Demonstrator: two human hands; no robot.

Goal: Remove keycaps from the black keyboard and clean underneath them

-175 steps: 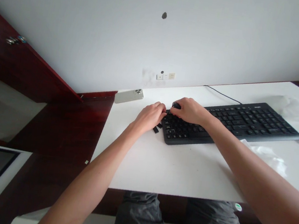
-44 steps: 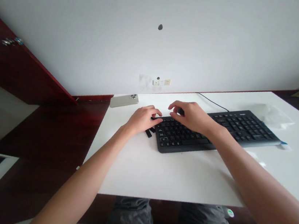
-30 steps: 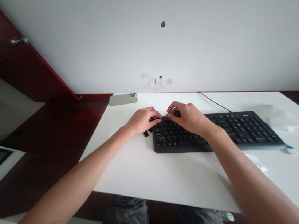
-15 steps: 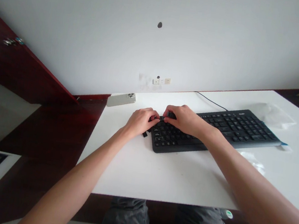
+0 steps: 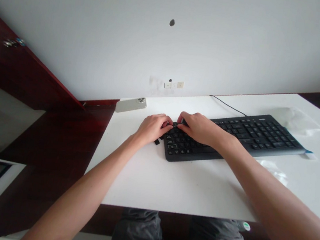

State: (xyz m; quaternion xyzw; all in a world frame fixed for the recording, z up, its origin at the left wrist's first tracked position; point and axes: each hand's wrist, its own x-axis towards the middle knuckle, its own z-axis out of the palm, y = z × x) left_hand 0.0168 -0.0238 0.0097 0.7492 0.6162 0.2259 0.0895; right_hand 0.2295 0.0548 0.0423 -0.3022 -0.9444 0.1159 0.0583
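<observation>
A black keyboard [image 5: 249, 132] lies at a slight slant on the white table. Some of its left-hand keys look stripped of their caps, showing pale marks. My left hand [image 5: 154, 128] is closed in a pinch at the keyboard's far left corner; what its fingertips hold is too small to make out. Close beside it, my right hand [image 5: 197, 127] is bent over the upper left keys, thumb and fingers closed around something small and dark, partly hidden by the fingers. Small black pieces like keycaps [image 5: 157, 141] lie on the table left of the keyboard, under my left hand.
A phone [image 5: 131, 104] lies face down at the table's [image 5: 151, 189] back left corner. Clear plastic bags [image 5: 298, 120] and a crumpled wrapper [image 5: 274, 171] are at the right. The keyboard's cable [image 5: 228, 104] runs toward the wall with sockets [image 5: 174, 85].
The view has shifted slightly. My right fingertips have drawn a little away from my left ones, to the right. Both hands stay at the keyboard's far left corner.
</observation>
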